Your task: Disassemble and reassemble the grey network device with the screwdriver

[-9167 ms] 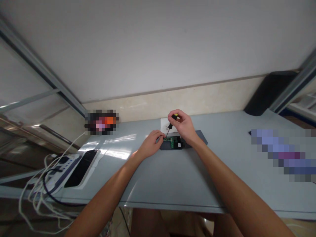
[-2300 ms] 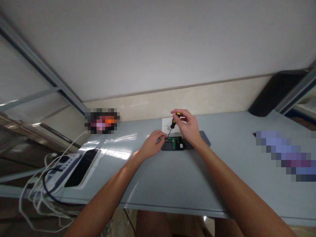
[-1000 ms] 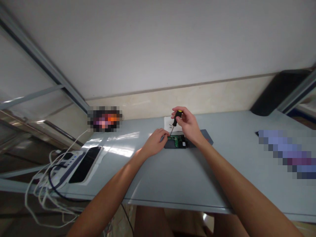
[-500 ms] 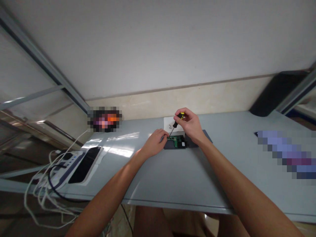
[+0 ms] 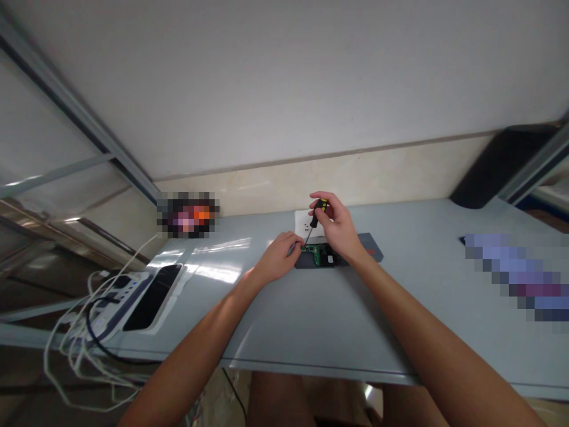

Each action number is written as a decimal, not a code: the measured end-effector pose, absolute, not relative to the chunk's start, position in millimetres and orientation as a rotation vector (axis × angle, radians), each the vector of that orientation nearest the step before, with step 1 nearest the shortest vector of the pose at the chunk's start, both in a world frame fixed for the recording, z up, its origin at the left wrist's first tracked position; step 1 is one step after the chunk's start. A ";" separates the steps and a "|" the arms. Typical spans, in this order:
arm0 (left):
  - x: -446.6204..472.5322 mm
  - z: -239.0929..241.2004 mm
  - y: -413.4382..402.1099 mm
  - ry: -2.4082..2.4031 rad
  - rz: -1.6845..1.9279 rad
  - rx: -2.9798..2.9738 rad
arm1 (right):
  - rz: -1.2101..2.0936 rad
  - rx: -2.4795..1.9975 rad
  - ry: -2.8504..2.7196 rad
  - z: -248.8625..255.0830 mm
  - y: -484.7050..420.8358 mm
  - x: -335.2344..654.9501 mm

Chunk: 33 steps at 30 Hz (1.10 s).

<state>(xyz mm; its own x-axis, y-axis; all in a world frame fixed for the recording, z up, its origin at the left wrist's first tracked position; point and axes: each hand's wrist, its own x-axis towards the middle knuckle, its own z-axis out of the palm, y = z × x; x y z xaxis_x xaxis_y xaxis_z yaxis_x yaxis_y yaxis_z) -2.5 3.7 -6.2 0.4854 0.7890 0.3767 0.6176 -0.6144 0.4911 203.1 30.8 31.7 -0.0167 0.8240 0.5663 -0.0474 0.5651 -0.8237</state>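
My right hand is closed around the black and yellow handle of a small screwdriver, its tip pointing down onto a green circuit board that lies in a dark grey case. Curled fingers of my left hand press against the left end of that case. A second dark grey panel with an orange mark lies just right of my right wrist. Behind the hands a white square plate lies on the grey table.
A black phone rests on a white sheet at the left, beside a power strip with tangled white and black cables hanging off the table's edge. A black object stands at the back right. Blurred patches sit at the back left and right.
The right hand has shifted slightly and re-gripped the screwdriver handle, which stays over the board's left end. The left hand has stayed on the case.
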 end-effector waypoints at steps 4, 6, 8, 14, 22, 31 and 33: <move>-2.7 -6.4 4.5 1.182 0.850 2.446 | 0.821 -0.680 -1.408 34.4 32.4 205.8; -2.5 -6.1 4.4 1.179 0.849 2.447 | 0.793 -0.717 -1.420 38.5 31.5 208.3; -2.3 -5.9 4.3 1.181 0.845 2.448 | 0.800 -0.734 -1.439 42.6 29.4 210.0; -2.3 -6.6 4.8 1.177 0.856 2.441 | 0.889 -0.656 -1.481 47.3 23.1 207.1; -3.2 -5.1 4.8 1.162 0.830 2.433 | 0.733 -0.746 -1.457 41.7 29.8 208.7; -4.0 -5.7 5.7 1.153 0.828 2.427 | 0.797 -0.725 -1.425 38.0 33.4 213.6; -3.8 -5.9 5.9 1.154 0.833 2.426 | 0.814 -0.714 -1.445 38.5 33.3 213.7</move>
